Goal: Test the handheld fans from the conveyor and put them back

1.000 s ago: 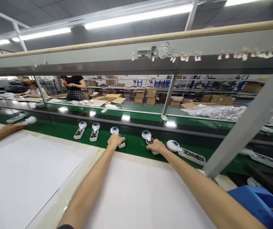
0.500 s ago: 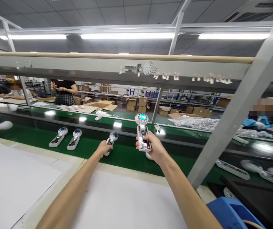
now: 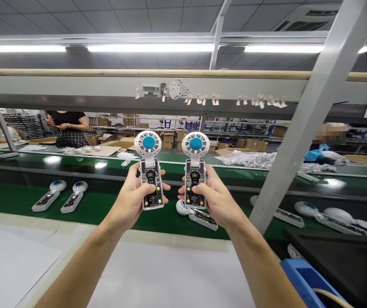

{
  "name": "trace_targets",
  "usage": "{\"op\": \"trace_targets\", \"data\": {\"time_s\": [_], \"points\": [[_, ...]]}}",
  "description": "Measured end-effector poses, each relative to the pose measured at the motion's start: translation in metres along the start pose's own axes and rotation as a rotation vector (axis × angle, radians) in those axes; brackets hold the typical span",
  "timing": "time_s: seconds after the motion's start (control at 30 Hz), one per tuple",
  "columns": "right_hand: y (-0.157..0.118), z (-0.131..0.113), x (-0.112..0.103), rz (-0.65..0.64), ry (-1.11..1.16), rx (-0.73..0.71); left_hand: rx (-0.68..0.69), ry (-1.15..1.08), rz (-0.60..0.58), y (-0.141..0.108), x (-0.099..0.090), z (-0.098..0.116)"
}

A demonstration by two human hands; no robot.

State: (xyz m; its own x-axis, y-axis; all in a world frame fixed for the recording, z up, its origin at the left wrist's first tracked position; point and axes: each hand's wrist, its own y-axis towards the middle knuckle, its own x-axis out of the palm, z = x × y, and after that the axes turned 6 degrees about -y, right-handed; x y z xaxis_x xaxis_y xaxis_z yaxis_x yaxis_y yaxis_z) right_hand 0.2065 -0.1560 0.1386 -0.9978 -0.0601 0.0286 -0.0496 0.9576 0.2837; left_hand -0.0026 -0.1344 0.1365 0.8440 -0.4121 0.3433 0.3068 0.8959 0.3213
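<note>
My left hand (image 3: pixel 134 194) is closed round a white handheld fan (image 3: pixel 152 179) held upright, its thumb on the exposed black circuit board. A matching handheld fan (image 3: pixel 195 171) stands upright in my right hand (image 3: pixel 213 194), with that thumb on its board too. Both fans have round white heads with blue centres, and they are side by side, apart from each other. Behind and below the right one, another open-backed fan (image 3: pixel 204 218) lies on the green conveyor belt (image 3: pixel 106 214).
Two more fans (image 3: pixel 46 199) lie on the belt at left, several others at right behind a slanted metal post (image 3: pixel 299 115). A blue bin (image 3: pixel 311 278) stands at front right. White sheets (image 3: pixel 170 273) cover the near table. Other people work across the line.
My left hand has lifted its fan off the belt, up beside the other. My right hand's fan no longer glows at its centre. The view has turned slightly right.
</note>
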Motion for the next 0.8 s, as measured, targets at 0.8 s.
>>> {"op": "trace_targets", "data": {"time_s": [0.8], "points": [[-0.0063,0.0025,0.0065,-0.113,-0.021,-0.164,0.114,-0.085,-0.213,-0.0016,0.0015,0.0007]]}}
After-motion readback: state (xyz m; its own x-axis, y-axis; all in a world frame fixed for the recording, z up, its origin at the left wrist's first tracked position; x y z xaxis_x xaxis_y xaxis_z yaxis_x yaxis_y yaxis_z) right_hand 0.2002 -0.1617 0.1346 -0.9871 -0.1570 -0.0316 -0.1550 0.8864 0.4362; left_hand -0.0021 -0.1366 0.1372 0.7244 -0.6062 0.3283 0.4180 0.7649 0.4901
